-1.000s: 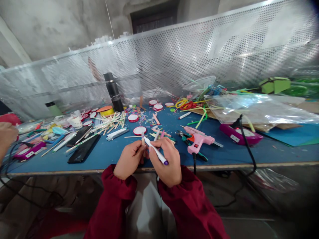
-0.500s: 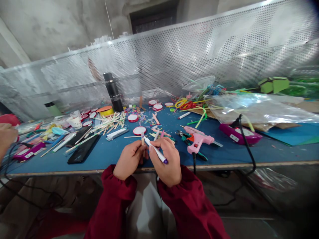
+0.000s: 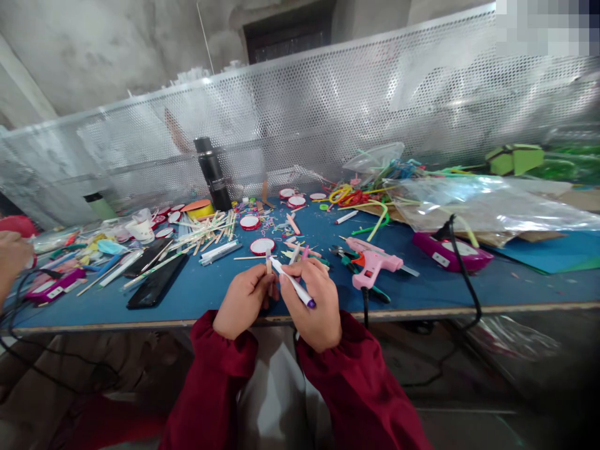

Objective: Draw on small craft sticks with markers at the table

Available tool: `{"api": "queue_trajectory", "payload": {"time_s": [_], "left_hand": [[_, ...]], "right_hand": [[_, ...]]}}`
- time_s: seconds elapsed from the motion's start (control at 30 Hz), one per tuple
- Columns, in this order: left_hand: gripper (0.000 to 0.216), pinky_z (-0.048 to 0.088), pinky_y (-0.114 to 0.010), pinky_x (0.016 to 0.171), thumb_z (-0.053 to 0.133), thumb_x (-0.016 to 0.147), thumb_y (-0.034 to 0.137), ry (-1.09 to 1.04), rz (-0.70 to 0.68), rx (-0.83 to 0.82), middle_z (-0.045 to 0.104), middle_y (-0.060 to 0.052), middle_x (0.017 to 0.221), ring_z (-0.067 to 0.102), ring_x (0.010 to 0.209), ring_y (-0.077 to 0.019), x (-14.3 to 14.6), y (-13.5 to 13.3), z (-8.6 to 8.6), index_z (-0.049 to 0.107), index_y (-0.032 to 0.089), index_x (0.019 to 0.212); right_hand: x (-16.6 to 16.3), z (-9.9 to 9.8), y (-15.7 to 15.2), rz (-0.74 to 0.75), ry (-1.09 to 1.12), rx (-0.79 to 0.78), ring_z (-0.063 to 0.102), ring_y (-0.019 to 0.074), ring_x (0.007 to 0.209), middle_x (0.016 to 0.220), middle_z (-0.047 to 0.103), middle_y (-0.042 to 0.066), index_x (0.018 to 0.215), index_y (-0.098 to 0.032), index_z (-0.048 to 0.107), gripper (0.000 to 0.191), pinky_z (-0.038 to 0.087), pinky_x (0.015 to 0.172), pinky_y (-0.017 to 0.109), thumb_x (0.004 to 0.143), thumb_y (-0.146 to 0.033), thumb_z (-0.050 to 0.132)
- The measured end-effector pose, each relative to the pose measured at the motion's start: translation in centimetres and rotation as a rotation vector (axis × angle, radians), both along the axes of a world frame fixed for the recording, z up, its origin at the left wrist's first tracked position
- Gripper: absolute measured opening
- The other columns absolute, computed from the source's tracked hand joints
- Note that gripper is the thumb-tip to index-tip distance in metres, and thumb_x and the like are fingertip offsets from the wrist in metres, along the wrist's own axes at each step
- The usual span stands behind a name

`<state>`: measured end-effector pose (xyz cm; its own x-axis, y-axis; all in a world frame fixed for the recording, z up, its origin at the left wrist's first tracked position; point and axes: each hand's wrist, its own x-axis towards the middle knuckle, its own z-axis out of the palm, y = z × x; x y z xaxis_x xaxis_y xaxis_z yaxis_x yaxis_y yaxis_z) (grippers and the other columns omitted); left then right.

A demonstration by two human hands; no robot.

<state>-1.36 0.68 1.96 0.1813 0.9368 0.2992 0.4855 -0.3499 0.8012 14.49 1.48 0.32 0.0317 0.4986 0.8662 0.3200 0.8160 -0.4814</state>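
Note:
My left hand [image 3: 244,299] is closed on a wooden craft stick [image 3: 269,265], held upright near the table's front edge. The stick's upper end is coloured purple. In my right hand [image 3: 313,300] is a white marker [image 3: 296,285] with a purple end, held like a pen. Its tip is at the stick's coloured part; whether they touch I cannot tell. Just beyond my hands lies a white disc with a red rim [image 3: 262,246]. Other sticks and pens [image 3: 295,251] lie partly hidden behind my right hand.
To the right lie a pink glue gun [image 3: 372,259], green-handled pliers [image 3: 349,262] and a purple power strip [image 3: 450,253]. A black phone [image 3: 157,281], loose craft sticks [image 3: 213,228] and a black bottle [image 3: 213,175] are to the left. Another person's hand [image 3: 14,259] shows at the left edge.
Hardly anything differs. Both hands keep the same place and grip, with the marker at the stick; the other person's hand at the left edge has shifted very slightly.

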Motion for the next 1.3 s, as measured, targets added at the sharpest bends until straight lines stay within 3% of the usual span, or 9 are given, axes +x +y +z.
{"api": "queue_trajectory", "payload": {"time_s": [1.3], "left_hand": [[0.037,0.037,-0.024,0.057,0.045,0.104,0.042,0.0,0.005,-0.004,0.054,0.004,0.061,0.048,0.054,-0.0113,0.01,-0.01,-0.06,0.057,0.019,0.078]], "right_hand": [[-0.03,0.07,-0.06,-0.02,0.006,-0.015,0.067,0.0196,0.079,0.081,0.073,0.0,0.088,-0.024,0.063,0.008,0.049,0.088,0.039,0.092,-0.019,0.059]]}}
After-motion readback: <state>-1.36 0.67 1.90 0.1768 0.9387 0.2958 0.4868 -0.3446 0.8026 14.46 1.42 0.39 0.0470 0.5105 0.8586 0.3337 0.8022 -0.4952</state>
